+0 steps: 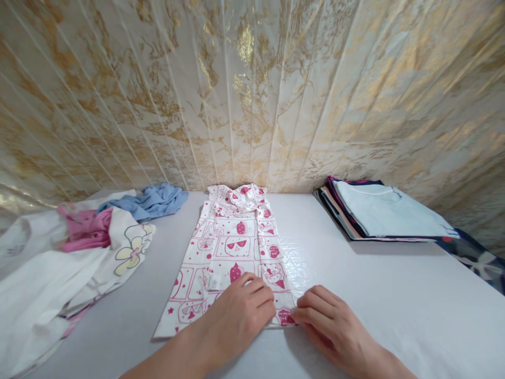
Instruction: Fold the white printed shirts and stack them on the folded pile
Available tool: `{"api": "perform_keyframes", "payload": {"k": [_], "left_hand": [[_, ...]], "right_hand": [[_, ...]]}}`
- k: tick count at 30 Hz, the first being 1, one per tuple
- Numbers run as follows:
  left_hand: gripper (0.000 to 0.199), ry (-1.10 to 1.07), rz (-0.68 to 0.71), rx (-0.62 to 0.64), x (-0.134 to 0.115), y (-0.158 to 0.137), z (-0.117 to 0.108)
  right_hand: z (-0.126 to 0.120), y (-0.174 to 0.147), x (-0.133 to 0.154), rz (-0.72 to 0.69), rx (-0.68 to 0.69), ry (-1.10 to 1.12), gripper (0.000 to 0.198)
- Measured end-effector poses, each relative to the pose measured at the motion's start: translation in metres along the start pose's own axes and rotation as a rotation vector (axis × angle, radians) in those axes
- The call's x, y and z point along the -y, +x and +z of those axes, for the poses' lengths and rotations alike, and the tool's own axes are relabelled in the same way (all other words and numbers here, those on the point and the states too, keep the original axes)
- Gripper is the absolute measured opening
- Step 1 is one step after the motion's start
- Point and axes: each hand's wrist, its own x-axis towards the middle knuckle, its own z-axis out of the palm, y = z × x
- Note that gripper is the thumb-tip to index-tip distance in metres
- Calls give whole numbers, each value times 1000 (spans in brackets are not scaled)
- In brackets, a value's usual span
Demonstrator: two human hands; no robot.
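Note:
A white garment with a pink cartoon print (pixel 232 247) lies lengthwise in front of me, its gathered collar end at the far side and its wider hem nearest me. Long side parts are folded over its middle, and a small white label shows on the left. My left hand (pixel 248 310) rests on the lower part of the cloth with curled fingers, gripping near the hem; its fingertips are partly hidden. At the lower right corner, my right hand (pixel 331 323) pinches the hem between thumb and fingers.
On the left lies a loose heap of clothes: a white shirt with a yellow flower (pixel 132 252), a pink garment (pixel 87 229) and a crumpled blue one (pixel 158 201). A stack of folded clothes topped by a pale blue shirt (pixel 389 210) sits back right. A gold-patterned curtain (pixel 236 95) borders the white table (pixel 394 295).

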Motion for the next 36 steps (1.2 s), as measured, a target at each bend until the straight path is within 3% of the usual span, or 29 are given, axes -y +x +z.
{"api": "perform_keyframes", "payload": {"k": [5,9,12,16,21,25,29,32,36], "left_hand": [[9,-75,-32,29,-14,-10,-6],[41,-75,-49,97,-19,-22,-6],[53,-62,-94,139,-16,-29,-5],[50,-26,-194,114,-10,-37,-3],[38,97,-59,12,-14,-45,15],[25,130,-51,-47,-18,-38,21],[37,106,89,83,-6,-25,0],[52,15,88,192,5,-20,-15],[55,-103,61,232,11,-21,-8]], "right_hand": [[-1,24,-3,123,-47,-44,31],[20,57,-13,183,49,-162,43],[41,76,-25,189,167,-251,49],[56,81,-35,233,228,-306,56],[53,75,-42,208,184,-286,60],[52,74,-52,206,132,-313,56],[53,73,-59,194,161,-331,53],[52,74,-60,196,173,-324,52],[52,76,-58,194,176,-326,54]]}}
